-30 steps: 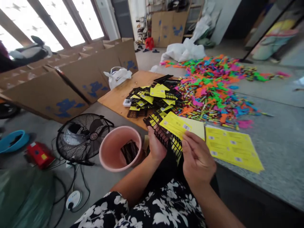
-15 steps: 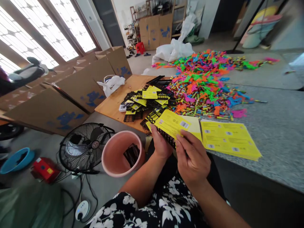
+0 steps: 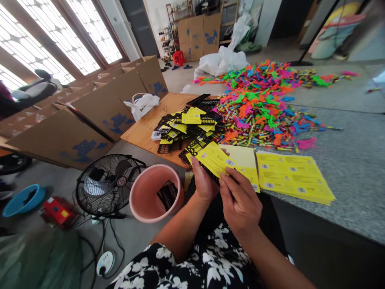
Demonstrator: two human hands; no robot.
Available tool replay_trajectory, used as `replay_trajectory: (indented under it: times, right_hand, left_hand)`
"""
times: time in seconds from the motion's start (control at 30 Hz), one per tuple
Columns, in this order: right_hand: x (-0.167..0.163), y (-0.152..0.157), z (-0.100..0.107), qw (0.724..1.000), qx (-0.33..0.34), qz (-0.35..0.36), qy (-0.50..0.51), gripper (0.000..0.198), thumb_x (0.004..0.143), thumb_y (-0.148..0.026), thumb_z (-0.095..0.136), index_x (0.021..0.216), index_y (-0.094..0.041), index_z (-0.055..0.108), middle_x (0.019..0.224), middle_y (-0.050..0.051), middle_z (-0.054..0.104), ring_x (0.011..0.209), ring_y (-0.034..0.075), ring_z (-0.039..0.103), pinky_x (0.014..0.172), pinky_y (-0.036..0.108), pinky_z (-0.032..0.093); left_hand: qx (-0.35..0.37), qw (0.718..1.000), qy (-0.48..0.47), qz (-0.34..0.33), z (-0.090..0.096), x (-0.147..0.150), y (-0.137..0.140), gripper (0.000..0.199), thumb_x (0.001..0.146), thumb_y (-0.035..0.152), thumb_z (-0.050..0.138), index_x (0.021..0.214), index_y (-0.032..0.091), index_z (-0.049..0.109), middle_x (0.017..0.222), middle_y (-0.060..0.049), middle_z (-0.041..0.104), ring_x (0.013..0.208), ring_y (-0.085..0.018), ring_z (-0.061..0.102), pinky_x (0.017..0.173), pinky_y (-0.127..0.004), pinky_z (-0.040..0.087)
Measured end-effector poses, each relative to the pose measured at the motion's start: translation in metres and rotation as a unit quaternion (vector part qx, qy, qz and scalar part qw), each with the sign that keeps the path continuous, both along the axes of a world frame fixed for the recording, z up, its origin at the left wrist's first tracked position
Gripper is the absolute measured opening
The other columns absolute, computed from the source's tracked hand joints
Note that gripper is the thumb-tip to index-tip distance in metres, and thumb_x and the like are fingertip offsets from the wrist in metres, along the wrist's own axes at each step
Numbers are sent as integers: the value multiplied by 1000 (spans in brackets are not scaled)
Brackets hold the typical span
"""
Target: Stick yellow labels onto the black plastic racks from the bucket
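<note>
**Yellow card and black grid held at the desk's near edge**

We sit at a grey speckled desk (image 3: 345, 168) whose near edge runs from our hands off to the lower right; its far half is buried under a wide heap of bright plastic pieces (image 3: 264, 104), while the right-hand stretch lies bare. A lower wooden board (image 3: 147, 126) juts out to the left, carrying a pile of black grids with yellow cards (image 3: 189, 124) and a white plastic bag (image 3: 142, 104) near its far corner. Beyond it stand folded cardboard boxes (image 3: 99, 108) in a row. On the floor to our left sit a black fan (image 3: 106, 186), then a pink bucket (image 3: 153, 192) just beside our left forearm, a black grid lying inside it. A stack of yellow label sheets (image 3: 293, 176) lies flat by the desk's near edge, just right of our hands.

Our left hand (image 3: 203, 182) holds the black plastic grid (image 3: 195, 150) from below, fingers curled around its lower edge. Our right hand (image 3: 240, 200) pinches the near edge of the yellow card (image 3: 215, 158) that lies on top of the grid, thumb and fingers closed on it. Both things hover just above the desk's near edge, in front of our lap.
</note>
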State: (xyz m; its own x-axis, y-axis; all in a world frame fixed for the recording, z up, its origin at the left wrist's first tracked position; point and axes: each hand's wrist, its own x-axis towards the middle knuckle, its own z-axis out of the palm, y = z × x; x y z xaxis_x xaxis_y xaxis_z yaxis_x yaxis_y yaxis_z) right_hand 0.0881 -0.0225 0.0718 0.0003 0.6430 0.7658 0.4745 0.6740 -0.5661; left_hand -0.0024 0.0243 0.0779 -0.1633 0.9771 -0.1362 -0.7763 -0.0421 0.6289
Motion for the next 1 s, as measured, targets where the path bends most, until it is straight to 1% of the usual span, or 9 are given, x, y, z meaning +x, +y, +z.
replay_trajectory:
  times: [0.23, 0.3, 0.4, 0.5, 0.67, 0.77, 0.87, 0.93, 1.0]
  right_hand:
    - [-3, 0, -7, 1000, -14, 13, -5, 33, 95, -10, 66, 125, -23, 72, 122, 10, 72, 113, 22, 71, 104, 39, 59]
    - [-5, 0, -10, 1000, -21, 14, -13, 32, 96, -11, 66, 125, -23, 72, 123, 10, 71, 113, 22, 70, 103, 40, 59]
    - [-5, 0, -14, 999, -24, 9, -32, 29, 97, -13, 66, 123, -24, 72, 121, 10, 72, 113, 23, 69, 103, 44, 57]
    - [-7, 0, -14, 998, -22, 0, -59, 25, 97, -15, 67, 119, -25, 73, 119, 8, 73, 112, 23, 69, 108, 48, 50]
    - [-11, -1, -7, 995, -39, -21, -91, 14, 99, -20, 65, 110, -25, 74, 116, 4, 75, 108, 20, 70, 116, 50, 38]
    - [-13, -2, -5, 992, -53, -39, -110, 15, 100, -24, 65, 111, -25, 74, 118, 3, 74, 108, 22, 67, 119, 53, 34]
    - [-12, -5, -6, 992, -56, -27, -113, 17, 99, -23, 65, 114, -25, 73, 118, 3, 74, 107, 22, 66, 119, 54, 34]
    - [-9, -6, -6, 994, -53, -4, -97, 17, 98, -20, 65, 113, -25, 73, 114, 3, 74, 104, 21, 67, 119, 53, 35]
    - [-4, -5, -6, 996, -46, -5, -72, 18, 97, -19, 64, 112, -25, 72, 110, 4, 73, 104, 21, 67, 119, 53, 37]
  left_hand:
    - [21, 1000, 15, 5, -2, -3, 1, 94, 91, 85, 16, 105, 12, 74, 119, -20, 73, 125, -36, 64, 103, -46, 53]
    - [19, 1000, 8, 1, -2, -4, 1, 93, 91, 86, 19, 106, 12, 74, 118, -19, 74, 124, -35, 65, 102, -45, 54]
    - [-3, 1000, -6, -10, -2, -6, 2, 94, 88, 89, 22, 106, 13, 75, 116, -19, 75, 122, -35, 66, 100, -45, 54]
    - [-17, 1000, -16, -20, -3, -6, 2, 94, 86, 91, 26, 109, 13, 74, 115, -19, 74, 121, -35, 66, 101, -44, 54]
    - [-30, 999, -27, -28, -8, -6, 2, 94, 84, 92, 30, 111, 12, 74, 117, -19, 74, 122, -35, 66, 102, -44, 53]
    - [-30, 999, -16, -29, -8, -7, 4, 95, 85, 91, 28, 112, 12, 74, 117, -19, 74, 122, -34, 66, 102, -44, 54]
    - [-27, 1000, 1, -11, -5, -11, 6, 95, 88, 90, 24, 113, 12, 73, 117, -19, 74, 121, -33, 67, 102, -43, 54]
    - [-22, 1000, 6, 2, -1, -15, 8, 95, 89, 88, 21, 114, 12, 73, 119, -19, 74, 120, -33, 68, 101, -43, 55]
    - [-12, 1000, 10, 7, 2, -19, 9, 94, 91, 86, 19, 117, 13, 72, 123, -18, 73, 120, -33, 68, 101, -44, 56]
